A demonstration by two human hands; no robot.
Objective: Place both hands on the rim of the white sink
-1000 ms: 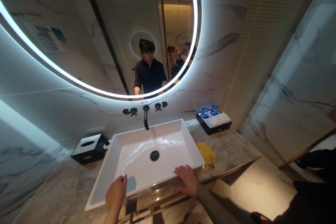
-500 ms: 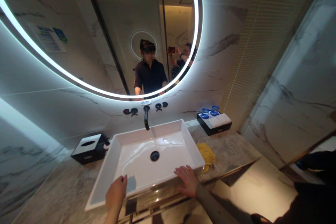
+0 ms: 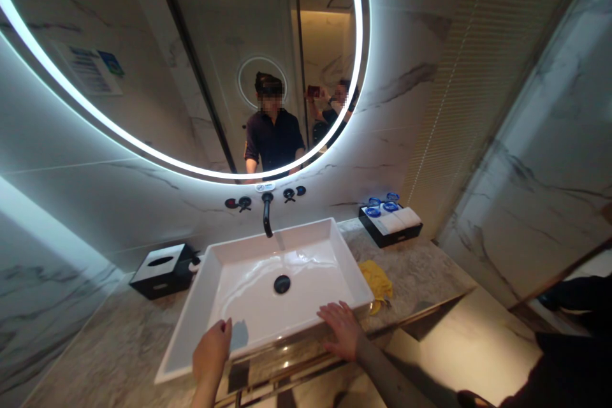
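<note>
At the counter's front edge: white rectangular ceramic basin (image 3: pixel 268 287)
Left hand (image 3: pixel 211 350): fingers curled, gripped basin's front rim
Right hand (image 3: pixel 343 329): fingers spread flat, rested on front-right corner

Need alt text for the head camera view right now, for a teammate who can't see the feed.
Both hands rest on the near rim of a white rectangular sink: left hand curled, right hand flat. Behind it are a black wall faucet and a lit round mirror; a yellow cloth lies on the marble counter.
</note>
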